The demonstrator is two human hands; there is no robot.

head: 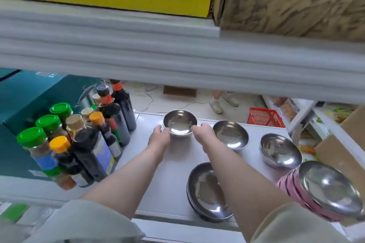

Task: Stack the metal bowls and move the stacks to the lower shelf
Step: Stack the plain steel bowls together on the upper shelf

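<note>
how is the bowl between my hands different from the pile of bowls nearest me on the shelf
The far bowl is a single one, while the near stack holds several nested bowls. The far bowl is gripped on both sides by the left hand and right hand; the near stack is untouched. The far bowl looks smaller. Both are shiny metal, upright, on the same white shelf.

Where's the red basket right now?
In the head view, the red basket sits on the floor beyond the far right edge of the white shelf, behind the metal bowls, below the overhanging upper shelf.
</note>
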